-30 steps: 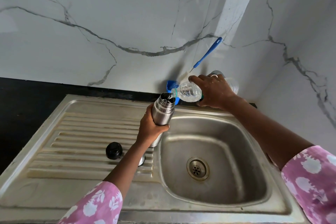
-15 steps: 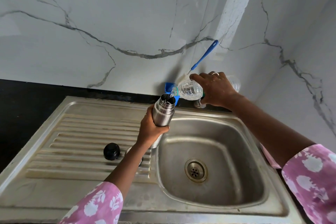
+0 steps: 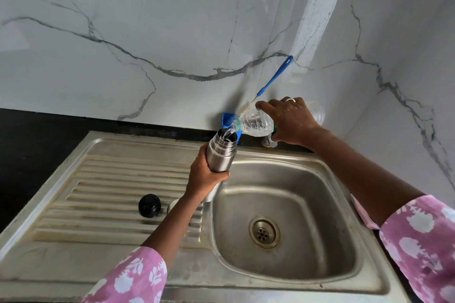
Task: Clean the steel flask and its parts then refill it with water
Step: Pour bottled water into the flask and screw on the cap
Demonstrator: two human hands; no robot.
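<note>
My left hand (image 3: 204, 177) grips the open steel flask (image 3: 220, 155) upright at the left rim of the sink basin (image 3: 320, 216). My right hand (image 3: 290, 120) holds a clear plastic bottle (image 3: 253, 123) tipped on its side, mouth over the flask's opening. A thin stream of water runs from the bottle into the flask. The black stopper (image 3: 149, 205) sits on the ribbed draining board (image 3: 110, 192). A steel cap (image 3: 172, 205) lies beside it, mostly hidden behind my left forearm.
A blue-handled bottle brush (image 3: 275, 76) leans against the marble wall behind the bottle, next to a blue object (image 3: 225, 118). The drain (image 3: 264, 232) is in the basin's middle. Black countertop (image 3: 37, 135) lies left of the sink.
The bottle has tilted a little further and water now flows visibly into the flask. Both hands stay in nearly the same place.
</note>
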